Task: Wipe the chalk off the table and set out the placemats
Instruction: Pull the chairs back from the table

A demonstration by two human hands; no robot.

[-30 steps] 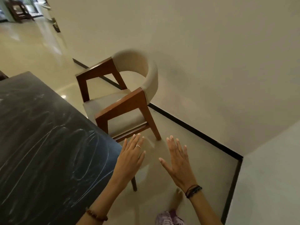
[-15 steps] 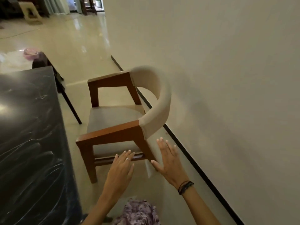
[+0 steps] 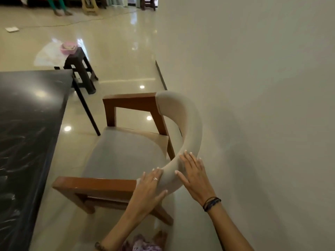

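Observation:
The black table (image 3: 27, 124) fills the left side, its top streaked with white chalk smears. Beside it stands a wooden chair (image 3: 126, 151) with a cream curved backrest and grey seat. My left hand (image 3: 150, 189) grips the near end of the backrest, fingers over the top and thumb underneath. My right hand (image 3: 194, 174) lies flat against the outer side of the backrest, fingers spread. No cloth or placemat is in view.
A plain wall (image 3: 253, 105) runs close along the chair's right side. Beyond the table's far corner stands a dark stool (image 3: 81, 69) carrying a pink bowl (image 3: 68, 48). Glossy floor stretches beyond; a person's legs (image 3: 58, 6) and more furniture are at the far end.
My view has turned left and closed in on the chair. Both hands went from hovering in the air to resting on the chair's backrest.

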